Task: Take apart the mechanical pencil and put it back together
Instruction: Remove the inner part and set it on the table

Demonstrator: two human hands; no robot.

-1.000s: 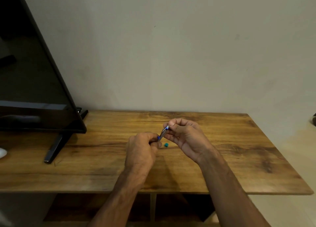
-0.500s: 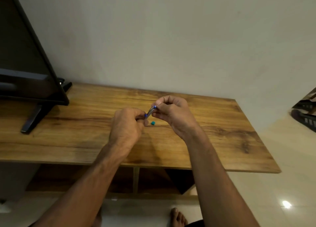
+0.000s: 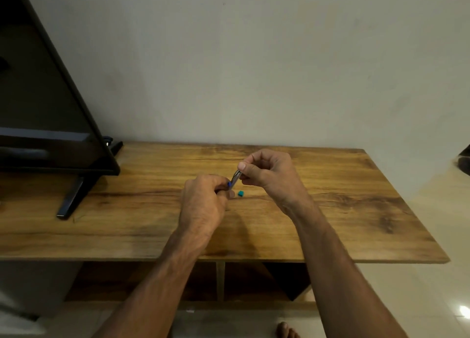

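A thin silvery mechanical pencil [image 3: 235, 178] with a blue band near its lower end is held tilted between both hands above the wooden table [image 3: 330, 210]. My left hand [image 3: 203, 205] is closed around the pencil's lower end. My right hand [image 3: 269, 174] pinches its upper end between thumb and fingers. A small teal piece [image 3: 240, 193] lies loose on the table just below the pencil, between the two hands. Most of the pencil is hidden inside my fingers.
A dark television [image 3: 45, 108] on a black stand leg [image 3: 73, 197] occupies the table's left end. A pale wall rises right behind the table. Open shelves [image 3: 221, 281] sit under the tabletop, and a bare foot [image 3: 287, 331] shows on the floor.
The camera view has shifted, while both hands stay together on the pencil. The blue tip seen at my right fingers earlier is now covered. The teal piece has not moved.
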